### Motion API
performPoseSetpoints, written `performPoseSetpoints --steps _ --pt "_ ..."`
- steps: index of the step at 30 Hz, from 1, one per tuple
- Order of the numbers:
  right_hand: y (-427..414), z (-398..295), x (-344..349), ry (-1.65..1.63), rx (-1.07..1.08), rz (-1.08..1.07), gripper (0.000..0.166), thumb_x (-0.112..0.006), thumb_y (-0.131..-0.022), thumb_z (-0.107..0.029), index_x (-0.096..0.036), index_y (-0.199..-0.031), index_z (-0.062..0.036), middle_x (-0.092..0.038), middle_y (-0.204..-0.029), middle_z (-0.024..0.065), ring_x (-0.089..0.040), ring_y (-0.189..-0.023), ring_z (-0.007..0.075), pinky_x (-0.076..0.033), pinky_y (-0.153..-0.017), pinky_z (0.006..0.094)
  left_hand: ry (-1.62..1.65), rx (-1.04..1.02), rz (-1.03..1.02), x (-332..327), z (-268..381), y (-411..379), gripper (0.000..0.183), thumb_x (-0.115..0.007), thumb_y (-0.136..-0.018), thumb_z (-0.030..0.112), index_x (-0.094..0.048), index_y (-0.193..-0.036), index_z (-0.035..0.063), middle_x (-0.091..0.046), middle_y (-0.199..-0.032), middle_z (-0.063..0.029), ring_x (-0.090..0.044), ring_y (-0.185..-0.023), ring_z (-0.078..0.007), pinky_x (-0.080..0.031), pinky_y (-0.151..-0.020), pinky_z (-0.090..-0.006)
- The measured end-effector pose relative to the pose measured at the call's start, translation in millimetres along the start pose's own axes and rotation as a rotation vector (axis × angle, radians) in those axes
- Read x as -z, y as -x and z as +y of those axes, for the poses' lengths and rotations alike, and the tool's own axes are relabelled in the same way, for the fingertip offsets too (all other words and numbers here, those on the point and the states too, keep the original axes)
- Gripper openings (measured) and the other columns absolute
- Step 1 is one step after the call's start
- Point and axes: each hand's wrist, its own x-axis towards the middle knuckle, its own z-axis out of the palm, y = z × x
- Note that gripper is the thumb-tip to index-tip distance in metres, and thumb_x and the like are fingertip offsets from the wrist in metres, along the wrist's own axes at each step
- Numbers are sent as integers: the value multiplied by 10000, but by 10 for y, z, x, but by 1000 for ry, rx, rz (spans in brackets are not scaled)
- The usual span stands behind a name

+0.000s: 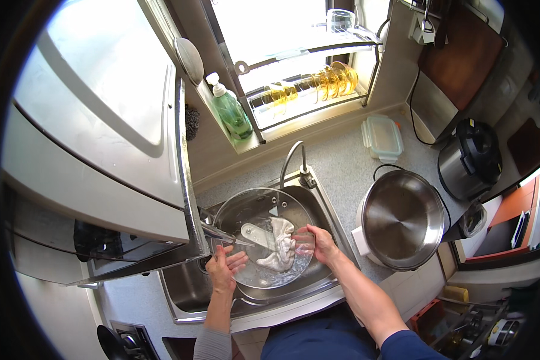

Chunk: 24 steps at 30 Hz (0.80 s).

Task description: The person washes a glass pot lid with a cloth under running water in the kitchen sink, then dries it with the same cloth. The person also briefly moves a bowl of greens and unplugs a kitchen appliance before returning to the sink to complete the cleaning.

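A round clear glass lid or plate (263, 281) is held level over the steel sink (189, 297), between both my hands. My left hand (223, 270) grips its near left edge, thumb above, fingers seen through the glass. At its right edge my right hand (317, 243) holds it the same way. Through the glass, a crumpled white cloth (281, 252) shows in the sink beside a pale long-handled piece (256, 236). The faucet (292, 155) stands at the sink's back edge, and a metal spout passes close to the glass at left.
A wide steel pot (402, 220) stands on the counter at right, near an electric pressure cooker (470, 157) and a lidded container (382, 137). A green soap bottle (233, 112) stands on the sill. Beside it, a rack (315, 105) holds amber glass dishes. A cabinet (117, 180) juts in from the left.
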Motion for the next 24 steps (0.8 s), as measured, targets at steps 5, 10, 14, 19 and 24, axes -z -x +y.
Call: performPoseSetpoints --steps 5,10,14,19,24 --pt "153 -12 124 -110 -198 -172 415 -480 -876 -157 -541 -1267 -33 -658 -1116 182 -673 -967 329 -544 -871 522 6 67 -6 114 -68 67 619 -516 -982 479 -512 -1138 -120 -674 -908 -313 -716 -703 -319 -585 -569 -336" --pt "400 -168 -20 -7 -345 -547 703 -444 -768 -114 -360 -1461 -30 -496 -1366 182 -581 -1130 444 -535 -884 567 -37 186 -62 292 -97 -79 595 -513 -971 509 -557 -1112 -67 -697 -851 -253 -719 -692 -319 -560 -519 -308" --pt "399 -87 -21 29 -330 -489 716 -408 -771 -51 -324 -1482 -20 -437 -1443 175 -552 -1186 454 -530 -893 586 -86 157 -77 400 -64 -115 599 -503 -971 512 -541 -1104 -71 -690 -874 -284 -722 -702 -336 -583 -502 -315" --pt "323 -7 -134 -4 -332 -523 777 -422 -765 -28 -257 -1523 -73 -351 -1529 134 -535 -1200 480 -517 -906 608 -116 68 -9 398 106 110 611 -508 -962 522 -546 -1107 -70 -698 -858 -264 -724 -708 -330 -593 -517 -323" --pt "661 -135 -228 74 -218 -517 853 -396 -734 45 -202 -1548 -124 -292 -1564 113 -526 -1210 486 -522 -908 608 -78 136 -76 428 -154 -111 570 -553 -947 510 -577 -1074 -44 -707 -841 -219 -721 -696 -289 -579 -546 -313"
